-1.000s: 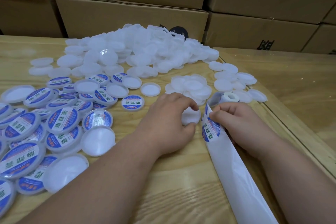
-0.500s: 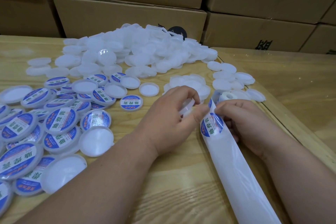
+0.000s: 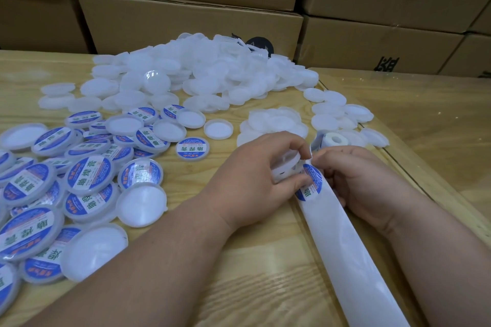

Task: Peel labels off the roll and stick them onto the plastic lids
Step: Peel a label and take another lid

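Lids with round blue-and-white labels (image 3: 87, 180) crowd the left of the pale wooden table (image 3: 252, 287), so I judge a good batch done. The heap of bare translucent white plastic lids (image 3: 202, 77) farther back shows far more remains. At centre, my left hand (image 3: 255, 180) has its fingers curled round one bare lid (image 3: 285, 167), tilted toward the strip. Just beside it, a round blue label (image 3: 309, 183) sits on the white backing strip (image 3: 342, 247), touching my left thumb. My right hand (image 3: 361, 183) pinches the strip's top edge, with the small white label roll (image 3: 333, 139) just beyond.
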Action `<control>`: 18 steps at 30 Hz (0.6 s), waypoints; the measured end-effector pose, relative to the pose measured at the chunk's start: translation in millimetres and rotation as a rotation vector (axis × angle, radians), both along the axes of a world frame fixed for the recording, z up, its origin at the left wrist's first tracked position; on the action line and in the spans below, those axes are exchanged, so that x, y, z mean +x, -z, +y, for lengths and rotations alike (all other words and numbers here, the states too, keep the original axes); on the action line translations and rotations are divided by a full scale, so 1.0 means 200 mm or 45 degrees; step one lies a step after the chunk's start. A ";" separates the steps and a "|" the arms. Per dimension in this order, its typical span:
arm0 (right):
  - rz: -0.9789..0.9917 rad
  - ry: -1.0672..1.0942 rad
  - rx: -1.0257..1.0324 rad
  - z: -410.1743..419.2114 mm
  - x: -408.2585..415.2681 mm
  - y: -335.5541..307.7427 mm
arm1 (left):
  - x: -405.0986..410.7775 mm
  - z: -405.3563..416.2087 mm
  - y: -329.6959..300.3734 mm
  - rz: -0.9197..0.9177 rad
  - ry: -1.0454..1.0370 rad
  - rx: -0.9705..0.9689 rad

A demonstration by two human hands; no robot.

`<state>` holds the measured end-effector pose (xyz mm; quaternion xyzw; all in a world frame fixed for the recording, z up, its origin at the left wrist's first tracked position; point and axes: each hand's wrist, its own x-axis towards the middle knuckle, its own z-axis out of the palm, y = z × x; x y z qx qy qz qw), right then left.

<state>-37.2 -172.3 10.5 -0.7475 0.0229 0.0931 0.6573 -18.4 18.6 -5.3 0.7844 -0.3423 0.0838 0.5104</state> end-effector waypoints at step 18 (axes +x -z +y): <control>0.353 -0.149 0.329 0.05 -0.03 -0.06 | 0.02 0.00 0.02 -0.176 0.053 0.069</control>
